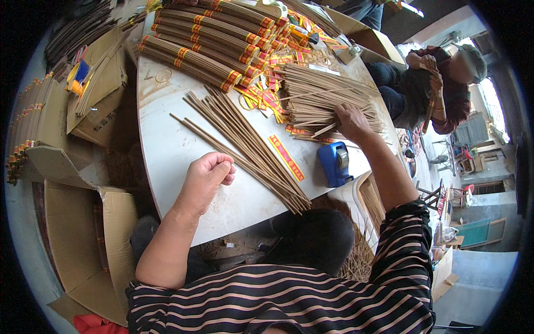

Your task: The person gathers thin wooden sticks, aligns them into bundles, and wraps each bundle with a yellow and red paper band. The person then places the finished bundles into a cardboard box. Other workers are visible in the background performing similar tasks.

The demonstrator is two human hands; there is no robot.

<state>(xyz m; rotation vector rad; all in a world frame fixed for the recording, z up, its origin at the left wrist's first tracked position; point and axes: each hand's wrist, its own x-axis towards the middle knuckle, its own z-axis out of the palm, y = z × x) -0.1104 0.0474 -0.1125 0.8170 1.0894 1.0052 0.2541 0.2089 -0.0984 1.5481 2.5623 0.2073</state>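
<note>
My left hand (207, 181) is raised over the white table with its fingers curled against the thumb, and nothing shows in it. Beside it, a loose row of brown incense sticks (245, 146) lies slanting toward the near table edge. My right hand (351, 121) reaches into a large pile of incense sticks (317, 92), its fingers bent around some at the near side. Between the hands lies a red and yellow paper label (286, 158). A blue tape dispenser (335, 165) stands below my right hand, near the table edge.
Banded bundles of incense (206, 42) are stacked at the back left, with loose labels (261, 94) beside them. Open cardboard boxes (72, 239) stand on the left. A white bin (356, 203) holding sticks is below the table edge. Another person (439, 83) sits at the right, holding sticks.
</note>
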